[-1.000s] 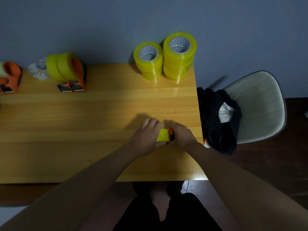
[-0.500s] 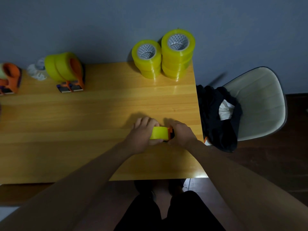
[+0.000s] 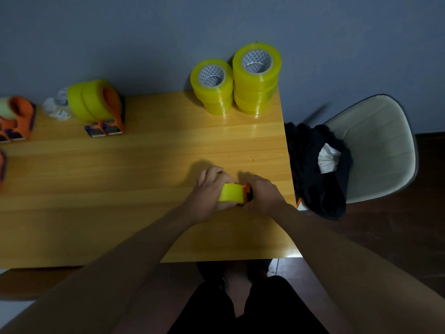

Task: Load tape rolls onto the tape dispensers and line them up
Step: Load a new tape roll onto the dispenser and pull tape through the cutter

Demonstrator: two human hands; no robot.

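My left hand [image 3: 209, 189] grips a yellow tape roll [image 3: 231, 192] near the table's front right. My right hand [image 3: 263, 194] holds an orange and black tape dispenser [image 3: 248, 194] pressed against the roll's right side; most of the dispenser is hidden by my fingers. Two stacks of spare yellow tape rolls stand at the back right, a shorter stack [image 3: 213, 86] and a taller stack [image 3: 256, 78]. Loaded orange dispensers [image 3: 101, 106] stand at the back left, and another loaded dispenser [image 3: 16, 116] sits at the far left edge.
The wooden table [image 3: 120, 177] ends just right of my hands. A pale chair [image 3: 380, 145] with dark clothing [image 3: 315, 169] on it stands to the right. Crumpled clear wrapping [image 3: 56, 107] lies at the back left. An orange object [image 3: 2, 167] shows at the left edge.
More of the yellow roll shows between my hands than a second ago. Both hands stay at the same spot on the table.
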